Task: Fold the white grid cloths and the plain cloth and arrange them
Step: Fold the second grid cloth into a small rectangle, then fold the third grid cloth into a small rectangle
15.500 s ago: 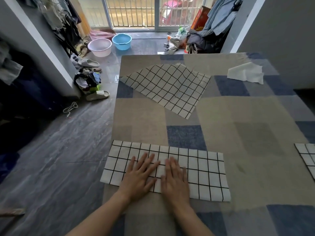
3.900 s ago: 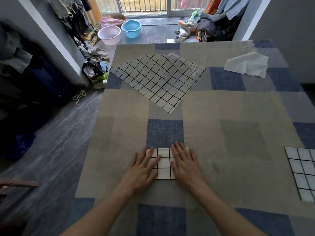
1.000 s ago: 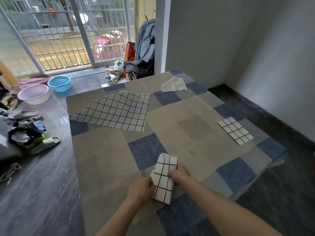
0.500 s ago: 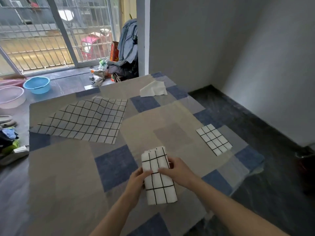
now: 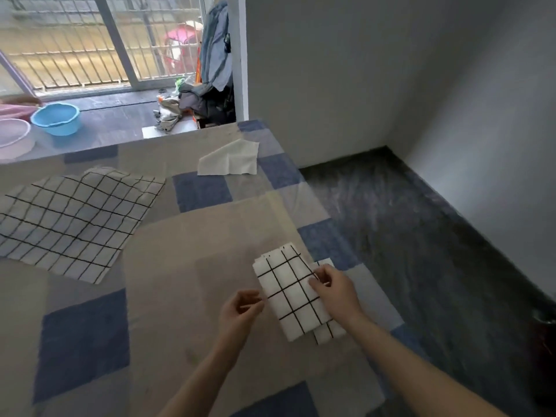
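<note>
The right hand [image 5: 334, 288] pinches the right edge of a folded grid cloth [image 5: 293, 296], laying it over another folded grid cloth [image 5: 326, 331] that shows just beneath; the left hand [image 5: 240, 308] hovers just left of it, fingers loosely curled around nothing. Light, limp fabric like this should sag and unfold if lifted by one corner, so gripping both side edges looks safest. Three grid cloths are visible, counting the unfolded one [image 5: 72, 218] far left of the hands, and one plain cloth [image 5: 231, 159] well beyond them on the desk [image 5: 186, 251].
</note>
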The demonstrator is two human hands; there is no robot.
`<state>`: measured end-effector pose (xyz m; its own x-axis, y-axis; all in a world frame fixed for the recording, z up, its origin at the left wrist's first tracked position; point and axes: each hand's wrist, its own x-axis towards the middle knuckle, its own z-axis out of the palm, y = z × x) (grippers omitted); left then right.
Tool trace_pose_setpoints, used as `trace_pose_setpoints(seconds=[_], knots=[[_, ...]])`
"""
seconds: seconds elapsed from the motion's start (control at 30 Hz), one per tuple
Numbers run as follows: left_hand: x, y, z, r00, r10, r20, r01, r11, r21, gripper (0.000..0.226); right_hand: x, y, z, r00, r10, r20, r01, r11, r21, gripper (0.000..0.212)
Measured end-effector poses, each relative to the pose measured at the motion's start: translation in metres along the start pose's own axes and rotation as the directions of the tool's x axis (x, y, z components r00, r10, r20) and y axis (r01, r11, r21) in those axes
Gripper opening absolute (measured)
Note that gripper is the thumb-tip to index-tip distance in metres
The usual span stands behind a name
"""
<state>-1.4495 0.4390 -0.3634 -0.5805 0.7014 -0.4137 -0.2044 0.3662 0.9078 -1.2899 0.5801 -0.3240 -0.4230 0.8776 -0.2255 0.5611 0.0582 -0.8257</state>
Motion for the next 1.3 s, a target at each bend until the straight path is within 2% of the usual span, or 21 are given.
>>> trace_pose_setpoints(seconds=[0.07, 0.1, 0.2, 0.27, 0.33, 0.37, 0.47, 0.6, 0.77, 0.83, 0.9, 0.97, 1.0, 1.17, 1.3], knots=[[0.012, -0.005, -0.01, 0.994, 0.07, -0.079, -0.055, 0.984, 0.171, 0.025, 0.036, -0.008, -0.011, 0.996, -0.055, 0.074, 0.054, 0.998, 0.028, 0.013], [0.017, -0.012, -0.02, 0.991, 0.072, -0.11, -0.036, 0.954, 0.299, 0.032, 0.054, -0.013, -0.014, 0.991, -0.076, 0.107, 0.07, 0.996, 0.059, 0.012], [0.014, -0.022, -0.055, 0.978, 0.02, -0.208, 0.124, 0.747, 0.653, 0.054, 0.106, -0.028, -0.012, 0.99, -0.086, 0.112, 0.071, 0.989, 0.13, 0.005], [0.008, -0.021, -0.074, 0.969, -0.008, -0.247, 0.201, 0.611, 0.765, 0.069, 0.138, -0.03, -0.007, 0.995, -0.049, 0.087, 0.034, 0.985, 0.168, 0.002], [0.002, -0.019, -0.085, 0.973, -0.054, -0.222, 0.22, 0.489, 0.844, 0.079, 0.165, -0.023, -0.001, 0.997, 0.023, 0.067, -0.031, 0.992, 0.121, 0.007], [-0.001, -0.018, -0.088, 0.976, -0.072, -0.206, 0.216, 0.452, 0.865, 0.081, 0.174, -0.017, 0.001, 0.996, 0.07, 0.063, -0.075, 0.994, 0.074, 0.01], [-0.003, -0.019, -0.091, 0.982, -0.067, -0.179, 0.191, 0.429, 0.883, 0.084, 0.189, 0.003, 0.008, 0.98, 0.196, 0.026, -0.195, 0.98, -0.03, 0.009], [0.001, -0.016, -0.085, 0.983, -0.054, -0.176, 0.183, 0.399, 0.899, 0.083, 0.199, 0.018, 0.018, 0.967, 0.246, -0.07, -0.252, 0.963, -0.093, 0.004], [0.007, -0.011, -0.086, 0.981, -0.067, -0.181, 0.193, 0.347, 0.918, 0.08, 0.2, 0.024, 0.023, 0.988, 0.097, -0.117, -0.13, 0.936, -0.328, 0.003], [0.008, -0.009, -0.087, 0.981, -0.074, -0.179, 0.193, 0.307, 0.932, 0.08, 0.195, 0.026, 0.023, 0.988, -0.069, -0.14, -0.005, 0.882, -0.471, 0.017], [0.011, -0.007, -0.087, 0.982, -0.091, -0.166, 0.183, 0.237, 0.954, 0.081, 0.19, 0.03, 0.022, 0.962, -0.271, -0.038, 0.183, 0.743, -0.643, 0.026], [0.014, -0.003, -0.086, 0.981, -0.121, -0.153, 0.174, 0.184, 0.967, 0.082, 0.183, 0.034, 0.024, 0.927, -0.341, 0.157, 0.345, 0.606, -0.717, 0.03], [0.014, -0.002, -0.085, 0.98, -0.129, -0.151, 0.171, 0.164, 0.972, 0.082, 0.18, 0.033, 0.024, 0.923, -0.32, 0.215, 0.371, 0.584, -0.722, 0.031], [0.011, 0.003, -0.082, 0.978, -0.163, -0.129, 0.149, 0.113, 0.982, 0.079, 0.168, 0.021, 0.021, 0.921, -0.28, 0.27, 0.384, 0.549, -0.742, 0.031], [0.015, 0.03, -0.088, 0.97, -0.231, -0.072, 0.083, 0.041, 0.996, 0.076, 0.152, 0.009, 0.015, 0.921, -0.116, 0.373, 0.38, 0.486, -0.787, 0.034]])
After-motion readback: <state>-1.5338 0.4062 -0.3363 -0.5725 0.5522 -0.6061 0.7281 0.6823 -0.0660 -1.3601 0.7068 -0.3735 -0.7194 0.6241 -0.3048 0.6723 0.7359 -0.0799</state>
